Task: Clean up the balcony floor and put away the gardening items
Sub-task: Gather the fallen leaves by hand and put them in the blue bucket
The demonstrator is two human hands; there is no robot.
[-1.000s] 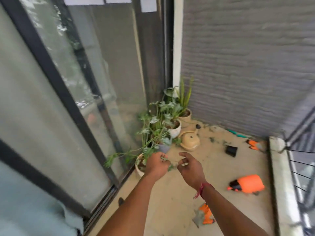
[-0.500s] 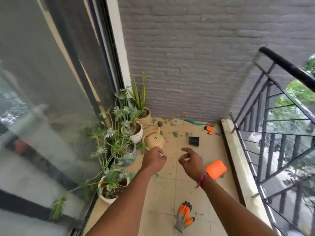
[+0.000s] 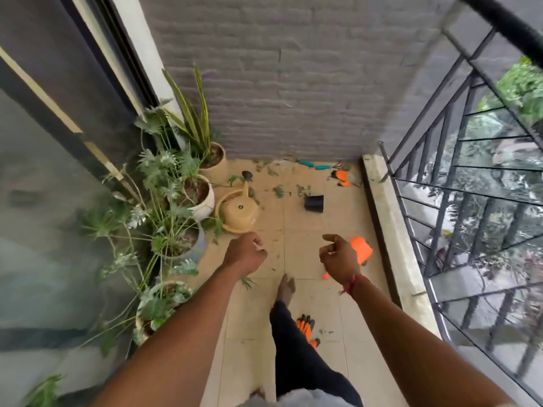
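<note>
Left grip (image 3: 246, 254) was curled, contents hidden; right grip (image 3: 338, 257) hung loosely curled, empty. Orange bottle (image 3: 362, 248) lay on the floor (image 3: 296, 227) at its 3 o'clock; stooping low and clasping its body seemed wisest.

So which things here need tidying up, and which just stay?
Tidy up: watering can, black pot, orange gloves, teal tool, orange sprayer, fallen leaves.

Just there: potted plants, railing, brick wall, glass door.

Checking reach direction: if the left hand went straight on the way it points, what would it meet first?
Probably the tan watering can just ahead of the left hand, though its height is unclear.
</note>
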